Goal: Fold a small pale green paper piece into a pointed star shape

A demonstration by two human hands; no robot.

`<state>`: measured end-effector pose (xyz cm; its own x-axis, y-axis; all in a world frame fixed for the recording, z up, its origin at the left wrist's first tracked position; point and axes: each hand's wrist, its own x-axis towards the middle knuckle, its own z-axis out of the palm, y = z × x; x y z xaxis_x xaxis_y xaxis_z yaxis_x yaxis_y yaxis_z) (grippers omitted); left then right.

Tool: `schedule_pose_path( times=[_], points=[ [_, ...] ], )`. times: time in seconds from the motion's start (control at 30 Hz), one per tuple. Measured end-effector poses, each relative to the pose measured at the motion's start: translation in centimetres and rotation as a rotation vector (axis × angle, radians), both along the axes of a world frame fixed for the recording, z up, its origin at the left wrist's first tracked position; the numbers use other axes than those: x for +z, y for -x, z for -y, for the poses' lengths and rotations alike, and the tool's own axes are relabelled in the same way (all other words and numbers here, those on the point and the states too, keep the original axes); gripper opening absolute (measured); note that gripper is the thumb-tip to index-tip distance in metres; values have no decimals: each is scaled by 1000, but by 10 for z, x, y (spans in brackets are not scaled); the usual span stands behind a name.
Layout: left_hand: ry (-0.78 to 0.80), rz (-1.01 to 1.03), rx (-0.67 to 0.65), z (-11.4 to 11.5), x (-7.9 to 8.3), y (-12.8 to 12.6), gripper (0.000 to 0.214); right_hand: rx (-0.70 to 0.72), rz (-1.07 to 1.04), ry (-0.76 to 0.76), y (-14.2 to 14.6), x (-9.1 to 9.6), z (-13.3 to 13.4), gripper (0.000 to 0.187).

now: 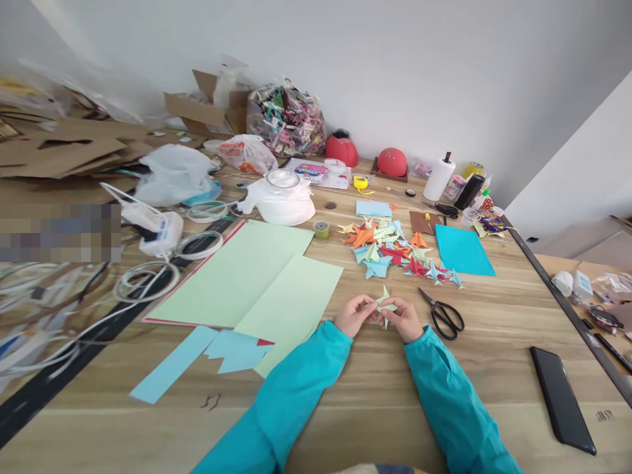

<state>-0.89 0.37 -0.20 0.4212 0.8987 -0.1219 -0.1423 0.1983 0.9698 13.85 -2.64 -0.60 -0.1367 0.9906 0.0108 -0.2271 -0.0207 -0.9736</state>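
Both hands pinch one pale green folded paper crane [385, 304] above the table, its thin points sticking up, right and down. My left hand [354, 316] grips its left side, and my right hand [405, 319] closes on the right side; the fingertips nearly meet over its middle. Just beyond lies a pile of folded paper figures [392, 250] in orange, red, blue and pale green. Black-handled scissors [443, 315] rest right of my right hand. Left of my left hand are large pale green sheets [291, 299].
Blue paper pieces [172, 365] lie at the front left, a turquoise sheet [464, 250] at the right. A black phone-like slab [563, 398] is near the right edge. A thread spool [320, 230], a power strip [162, 234] with coiled cables and red pincushions [392, 162] stand further off.
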Motion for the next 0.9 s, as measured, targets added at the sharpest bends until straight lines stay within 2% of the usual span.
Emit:
schedule_pose_path(
  times=[0.23, 0.5, 0.9],
  points=[
    [10, 2, 40, 0, 1, -1, 31, -37, 27, 29, 1, -2, 0, 22],
    [-3, -25, 125, 1, 1, -2, 29, 8, 35, 20, 1, 1, 0, 22],
    [27, -12, 161, 1, 1, -2, 31, 3, 51, 20, 3, -1, 1, 23]
  ],
)
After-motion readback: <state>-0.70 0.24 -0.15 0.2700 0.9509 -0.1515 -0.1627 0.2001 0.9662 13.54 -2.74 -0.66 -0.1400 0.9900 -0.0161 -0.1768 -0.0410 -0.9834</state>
